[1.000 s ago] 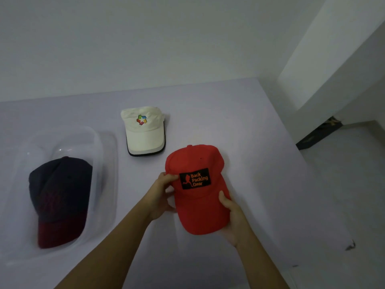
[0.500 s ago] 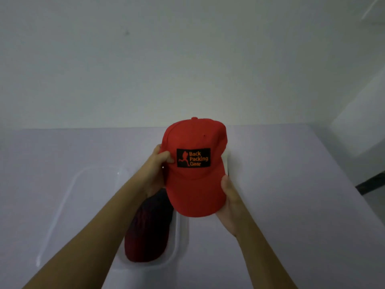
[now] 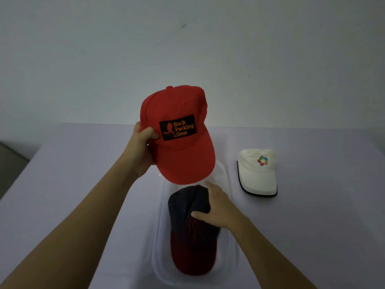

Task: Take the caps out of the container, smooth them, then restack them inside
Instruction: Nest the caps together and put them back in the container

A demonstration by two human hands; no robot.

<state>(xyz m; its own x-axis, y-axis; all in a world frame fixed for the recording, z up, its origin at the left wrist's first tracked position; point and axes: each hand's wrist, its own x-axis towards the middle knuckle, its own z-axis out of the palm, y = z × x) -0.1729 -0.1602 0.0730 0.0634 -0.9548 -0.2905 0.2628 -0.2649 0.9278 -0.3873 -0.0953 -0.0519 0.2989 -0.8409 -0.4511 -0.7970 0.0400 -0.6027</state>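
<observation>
My left hand (image 3: 142, 147) grips a red cap (image 3: 181, 147) with a black "Back Packing Gear" patch by its left side and holds it up above the far end of a clear plastic container (image 3: 230, 253). Inside the container lies a dark navy cap with a dark red brim (image 3: 191, 247). My right hand (image 3: 218, 207) rests on the crown of that cap, thumb and fingers pinching the fabric. A white cap with a coloured logo (image 3: 258, 174) sits on the table to the right of the container.
The pale table (image 3: 83, 184) runs back to a white wall. Its left edge drops off near a dark strip at far left.
My right hand let go of the red cap and dropped onto the navy cap in the container. My left hand alone lifted the red cap higher. The view swung left.
</observation>
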